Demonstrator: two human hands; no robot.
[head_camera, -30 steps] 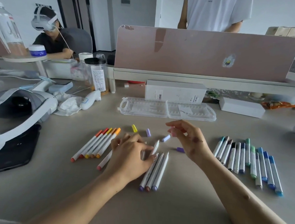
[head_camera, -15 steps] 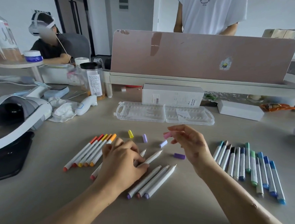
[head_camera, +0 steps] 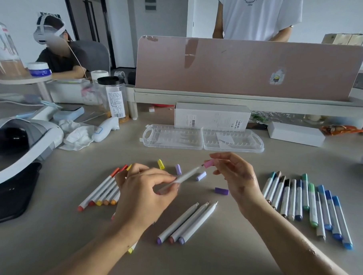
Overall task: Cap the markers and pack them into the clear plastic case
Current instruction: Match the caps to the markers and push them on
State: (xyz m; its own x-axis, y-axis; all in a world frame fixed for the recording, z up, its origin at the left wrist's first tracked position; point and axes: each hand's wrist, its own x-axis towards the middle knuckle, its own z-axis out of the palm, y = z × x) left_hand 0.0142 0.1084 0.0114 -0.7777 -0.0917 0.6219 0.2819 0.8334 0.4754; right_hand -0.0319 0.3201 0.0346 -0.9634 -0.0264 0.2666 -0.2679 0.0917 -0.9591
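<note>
Pink plastic, a marker cap (head_camera: 209, 164), is pinched between the thumb and fingertips of the right hand (head_camera: 237, 177), right at the tip of a white marker (head_camera: 187, 176). Whether the cap is already seated on the tip cannot be told. The left hand (head_camera: 145, 194) grips that marker by its lower half, fingers curled round it, with the barrel tilted up and to the right above the table (head_camera: 223, 259).

The clear plastic case (head_camera: 201, 138) lies open and flat farther back, both halves face up, just in front of a white box (head_camera: 211, 116).

Three uncapped markers (head_camera: 187, 222) lie side by side between the forearms. Loose caps rest near the held marker: a yellow cap (head_camera: 160, 164), a lilac cap (head_camera: 178, 169), a pale lilac cap (head_camera: 201, 176) and a purple cap (head_camera: 221, 191).

On the left lies a row of red, orange and yellow markers (head_camera: 103, 190), partly hidden by the left hand. On the right is a row of capped markers (head_camera: 308, 205) in greys, greens and blues.
</note>
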